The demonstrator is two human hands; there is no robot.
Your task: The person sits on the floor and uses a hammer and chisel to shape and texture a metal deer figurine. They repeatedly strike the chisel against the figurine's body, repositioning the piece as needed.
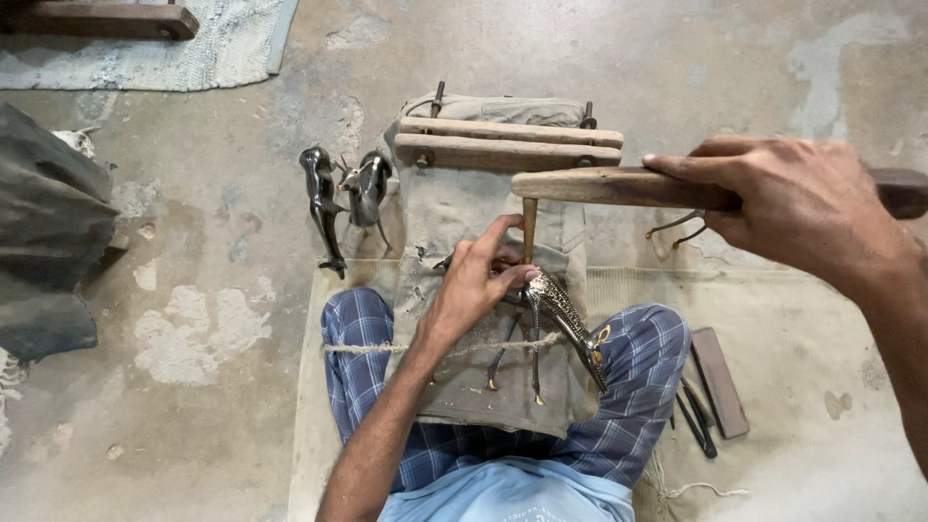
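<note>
From the head camera, looking down at the person's lap, the left hand (478, 280) was closed around a slim wooden-handled punch (529, 224), fingertips pinching it upright just above a metal animal figurine (556, 309) lying on a canvas-covered work block (454, 222). The figurine lay right under those fingers, its patterned body running away toward the right knee and its thin legs pointing down the cloth toward the person.

The right hand (788, 198) was wrapped tight around a long wooden mallet (619, 186), whose free end hung just above the top of the punch.

The figurine looked like cast metal: heavy for its bulk, stiff and slick, with legs thin enough to bend. I'd judge the body the safest part to grip.

Beyond the left fingertips stood two wooden clamp bars (507, 143), close to the mallet's path. Two dark finished figurines (343, 193) stood further left on the concrete floor (213, 290). Near the right knee, chisels (694, 420) and a flat bar (720, 382) lay on the mat (812, 387), with open room beyond.
</note>
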